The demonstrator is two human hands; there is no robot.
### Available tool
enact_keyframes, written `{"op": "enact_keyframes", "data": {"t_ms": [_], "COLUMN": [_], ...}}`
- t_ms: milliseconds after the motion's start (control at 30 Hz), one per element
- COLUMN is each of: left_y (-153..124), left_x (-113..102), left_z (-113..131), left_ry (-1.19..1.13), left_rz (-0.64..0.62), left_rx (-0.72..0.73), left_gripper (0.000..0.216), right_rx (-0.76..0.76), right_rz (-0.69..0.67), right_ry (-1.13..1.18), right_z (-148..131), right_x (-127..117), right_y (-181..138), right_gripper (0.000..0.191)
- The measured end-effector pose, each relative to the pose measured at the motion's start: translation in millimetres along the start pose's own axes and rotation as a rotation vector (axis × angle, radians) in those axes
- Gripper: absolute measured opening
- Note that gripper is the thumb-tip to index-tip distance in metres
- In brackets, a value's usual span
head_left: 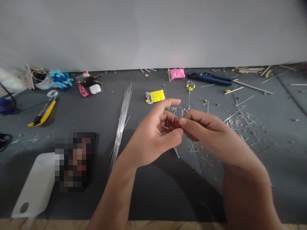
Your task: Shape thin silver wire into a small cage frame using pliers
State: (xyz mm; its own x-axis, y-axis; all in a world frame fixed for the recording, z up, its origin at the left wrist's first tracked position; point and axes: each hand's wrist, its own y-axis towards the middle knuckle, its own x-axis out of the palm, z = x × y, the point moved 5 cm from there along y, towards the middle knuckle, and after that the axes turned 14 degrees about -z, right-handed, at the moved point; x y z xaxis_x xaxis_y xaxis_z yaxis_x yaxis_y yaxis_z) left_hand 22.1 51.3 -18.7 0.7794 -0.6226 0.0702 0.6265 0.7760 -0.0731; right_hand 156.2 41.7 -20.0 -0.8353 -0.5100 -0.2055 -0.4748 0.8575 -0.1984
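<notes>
Between my two hands is a small frame of bent thin wire (173, 118), with curved loops and a straight cross piece. My left hand (157, 129) curls round its left side, thumb below and index finger stretched above. Thumb and fingers of my right hand (200, 127) pinch the loop at its right end. A twisted wire tail (177, 152) shows below my hands. Just beyond them lies a wire piece with a round head and yellow bits (190, 85). To the left, a bundle of straight wires (123, 111) rests on the dark table.
A yellow clay packet (155, 96), a pink clay packet (177, 74) and a dark blue tool (211, 79) lie at the back. Wire scraps (249, 124) litter the right. On the left are a yellow cutter knife (44, 111), a white earbud case (95, 89) and a white holder (35, 185).
</notes>
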Motion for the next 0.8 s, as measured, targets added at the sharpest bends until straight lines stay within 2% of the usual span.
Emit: {"op": "enact_keyframes", "data": {"t_ms": [167,300,400,600,700,800], "left_y": [1.2,1.5,-0.5,-3.9,-3.7,-3.6], "left_x": [-6.3,-10.9,-14.6,-20.0,-19.9,-19.3], "left_z": [-2.3,-2.5,-0.5,3.0,2.3,1.6], "left_ry": [-0.149,-0.142,-0.106,-0.065,-0.045,-0.016], "left_rz": [0.022,0.053,0.071,0.102,0.103,0.107], "left_rx": [-0.016,-0.005,0.0,0.046,0.037,0.017], "left_gripper": [0.044,0.033,0.03,0.029,0.034,0.036], "right_rx": [-0.012,0.012,0.0,0.003,0.018,0.009], "right_rz": [0.017,0.0,0.017,0.15,0.165,0.162], "right_ry": [0.019,0.059,0.104,0.37,0.524,0.515], "right_z": [-3.2,-1.0,1.5,8.1,9.4,9.1], "right_x": [-3.1,-0.3,0.4,-5.8,-9.2,-11.7], "right_y": [-0.6,0.0,-0.4,-0.8,1.0,1.6], "right_gripper": [0.036,0.035,0.025,0.016,0.011,0.014]}}
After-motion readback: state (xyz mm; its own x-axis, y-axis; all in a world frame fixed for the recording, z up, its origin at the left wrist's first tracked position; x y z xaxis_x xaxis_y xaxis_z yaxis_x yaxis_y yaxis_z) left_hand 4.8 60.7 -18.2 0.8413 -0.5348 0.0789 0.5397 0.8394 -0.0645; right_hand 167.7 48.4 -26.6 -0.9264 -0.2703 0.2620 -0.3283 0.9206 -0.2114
